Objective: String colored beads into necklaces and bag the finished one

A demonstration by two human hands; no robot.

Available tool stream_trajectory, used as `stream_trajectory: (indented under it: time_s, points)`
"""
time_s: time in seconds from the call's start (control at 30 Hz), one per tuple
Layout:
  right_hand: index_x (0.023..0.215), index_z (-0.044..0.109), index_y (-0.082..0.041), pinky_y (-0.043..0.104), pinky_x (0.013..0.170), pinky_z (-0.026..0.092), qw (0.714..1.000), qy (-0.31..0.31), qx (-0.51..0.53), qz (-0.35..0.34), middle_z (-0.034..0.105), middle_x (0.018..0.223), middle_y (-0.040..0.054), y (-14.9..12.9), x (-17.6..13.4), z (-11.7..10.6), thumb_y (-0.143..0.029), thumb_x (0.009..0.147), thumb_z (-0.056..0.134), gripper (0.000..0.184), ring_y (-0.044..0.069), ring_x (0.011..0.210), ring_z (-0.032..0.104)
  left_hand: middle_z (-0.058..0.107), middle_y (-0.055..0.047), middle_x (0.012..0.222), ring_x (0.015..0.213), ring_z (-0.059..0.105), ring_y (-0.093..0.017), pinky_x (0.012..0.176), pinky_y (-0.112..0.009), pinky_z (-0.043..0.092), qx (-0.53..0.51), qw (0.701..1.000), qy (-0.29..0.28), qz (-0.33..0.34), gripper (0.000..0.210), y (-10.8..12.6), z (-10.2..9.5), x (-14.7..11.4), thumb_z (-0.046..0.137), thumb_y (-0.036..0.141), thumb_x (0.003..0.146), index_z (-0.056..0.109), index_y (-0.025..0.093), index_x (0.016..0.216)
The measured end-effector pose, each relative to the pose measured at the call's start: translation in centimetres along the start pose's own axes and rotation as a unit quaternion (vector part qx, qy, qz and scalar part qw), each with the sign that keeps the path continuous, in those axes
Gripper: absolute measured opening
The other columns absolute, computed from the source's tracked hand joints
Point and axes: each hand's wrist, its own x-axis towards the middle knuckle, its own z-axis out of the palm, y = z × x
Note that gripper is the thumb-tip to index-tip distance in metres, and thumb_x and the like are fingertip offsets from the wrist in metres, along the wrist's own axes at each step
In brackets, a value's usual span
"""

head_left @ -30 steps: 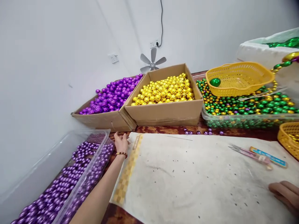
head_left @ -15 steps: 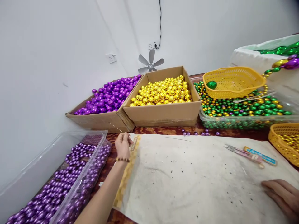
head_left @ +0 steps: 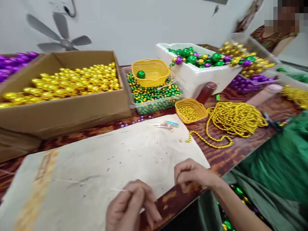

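My left hand is low in front, over the edge of the white cloth sheet. Its thumb and fingertips are pinched on a thin pale thread, which stretches left above the sheet. To the right, my right hand hovers by the sheet's near corner with fingers curled together; whatever may be between them is hidden. A long thin needle-like wire lies by the sheet's back edge. Small scissors rest beside a blue-and-orange packet.
Cardboard boxes hold gold balls and purple balls. A clear bin of mixed beads supports a yellow basket. Gold bead strands lie right, near a smaller basket and white foam box. A person is at the back right.
The view has swung right. My left hand has moved from beside the cardboard boxes to the near edge of the sheet. My right hand's fingers, stretched out before, are now curled.
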Motion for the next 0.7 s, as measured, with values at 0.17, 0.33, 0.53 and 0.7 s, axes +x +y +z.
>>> stream_trajectory:
  time_s: [0.17,0.33,0.53,0.7]
  points:
    - [0.077,0.058,-0.016,0.021,0.053,0.041,0.982,0.165,-0.077,-0.048,0.052,0.064,-0.0032,0.9,-3.4,-5.1,-0.035,0.089,0.057,0.022,0.009,0.052,0.049,0.067,-0.002,0.082,0.059,0.062,-0.011,0.049,-0.019,0.051,0.009,0.996,0.087,-0.031,0.015,-1.5,-3.9,5.2,0.070,0.031,0.080,0.069,0.019,0.088]
    - [0.085,0.060,-0.018,0.023,0.059,0.042,0.944,0.229,-0.221,-0.085,0.055,0.074,-0.0012,1.6,0.4,-5.2,-0.028,0.094,0.049,0.018,0.012,0.062,0.052,0.071,-0.008,0.102,0.066,0.067,-0.012,0.056,-0.019,0.054,0.038,0.981,0.168,-0.087,0.033,-2.4,-7.2,5.4,0.072,0.026,0.076,0.067,0.020,0.109]
    - [0.095,0.063,-0.021,0.032,0.085,0.041,0.873,0.267,-0.393,-0.111,0.063,0.097,0.0038,2.3,2.4,-5.9,-0.018,0.093,0.048,0.015,0.020,0.094,0.058,0.070,-0.003,0.081,0.043,0.048,-0.010,0.038,-0.021,0.038,0.235,0.947,0.197,-0.099,0.054,-2.6,-12.1,0.8,0.066,0.052,0.077,0.059,0.022,0.122]
    - [0.100,0.061,-0.021,0.032,0.083,0.043,0.833,0.282,-0.465,-0.108,0.063,0.103,0.0049,2.9,2.4,-7.1,-0.017,0.095,0.046,0.017,0.021,0.094,0.061,0.066,-0.001,0.079,0.063,0.055,-0.016,0.059,-0.027,0.042,0.576,0.777,0.238,0.086,0.034,-0.8,-12.9,1.3,0.059,0.052,0.082,0.066,0.022,0.097]
